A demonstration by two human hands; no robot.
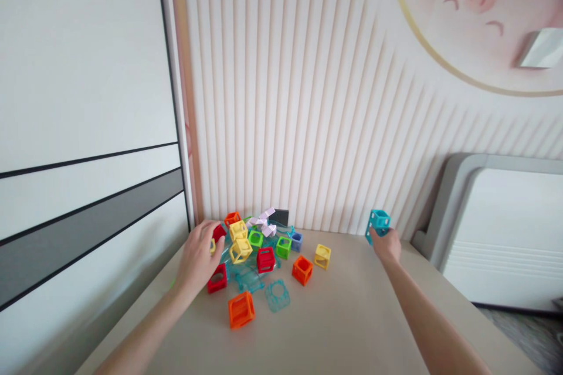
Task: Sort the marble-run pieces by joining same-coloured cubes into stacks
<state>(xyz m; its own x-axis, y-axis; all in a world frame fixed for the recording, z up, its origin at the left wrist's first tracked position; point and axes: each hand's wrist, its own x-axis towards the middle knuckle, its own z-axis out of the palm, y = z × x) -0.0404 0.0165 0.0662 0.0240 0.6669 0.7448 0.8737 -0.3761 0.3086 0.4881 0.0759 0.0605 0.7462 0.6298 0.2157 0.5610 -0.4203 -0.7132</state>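
Note:
My left hand (197, 255) is at the left of a heap of hollow plastic cube blocks, its fingers curled round a red cube block (219, 232). A bit of yellow shows beside its fingertips. Just below lies another red cube (217, 279), and two yellow cubes (240, 251) sit to the right. Far to the right, my right hand (387, 244) grips a teal cube block (379, 219) by its lower part, near the wall. The fingers are partly hidden behind the block.
Orange cubes (241, 310), green cubes (284, 247), a lone yellow cube (322, 256) and clear teal frame pieces (277, 296) lie on the beige tabletop (334, 328). Pale lilac pieces (264, 222) rest at the back. A ribbed wall (299, 99) stands behind; a white cabinet (88, 70) borders the left.

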